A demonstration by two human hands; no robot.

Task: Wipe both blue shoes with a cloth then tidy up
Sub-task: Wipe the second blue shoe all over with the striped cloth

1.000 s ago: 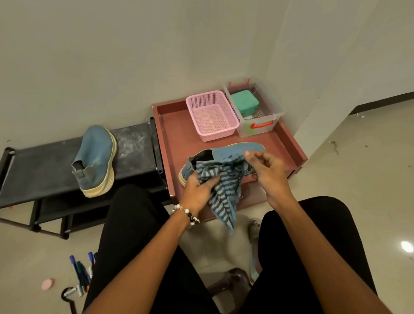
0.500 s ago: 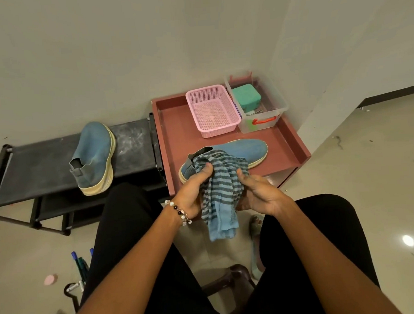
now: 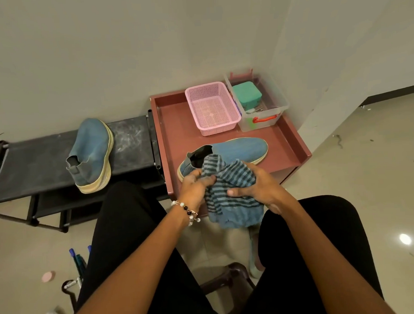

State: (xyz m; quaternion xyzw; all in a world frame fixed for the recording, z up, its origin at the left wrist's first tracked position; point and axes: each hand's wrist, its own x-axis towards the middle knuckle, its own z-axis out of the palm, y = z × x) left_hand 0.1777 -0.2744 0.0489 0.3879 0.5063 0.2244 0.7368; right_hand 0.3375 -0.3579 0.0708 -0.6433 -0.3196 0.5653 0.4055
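A blue-and-dark striped cloth [image 3: 229, 199] is bunched between both hands in front of my knees. My left hand [image 3: 194, 186] grips its left side with curled fingers. My right hand [image 3: 258, 185] wraps over its right side, thumb underneath. Just behind the cloth, one blue shoe [image 3: 239, 149] with a cream sole lies on its side on the red tray table [image 3: 170, 125], heel partly hidden by the cloth. The other blue shoe [image 3: 90, 148] lies on the black shoe rack [image 3: 33, 163] to the left.
A pink mesh basket [image 3: 212, 108] and a clear box [image 3: 270, 105] holding a green container stand at the back of the tray table. Walls close in behind and right. Pens, a pink disc and small items lie on the floor at lower left.
Both hands have gathered the hanging cloth into a tighter bundle. My right hand dropped from the shoe's top and now wraps over the cloth. The shoes have not moved.
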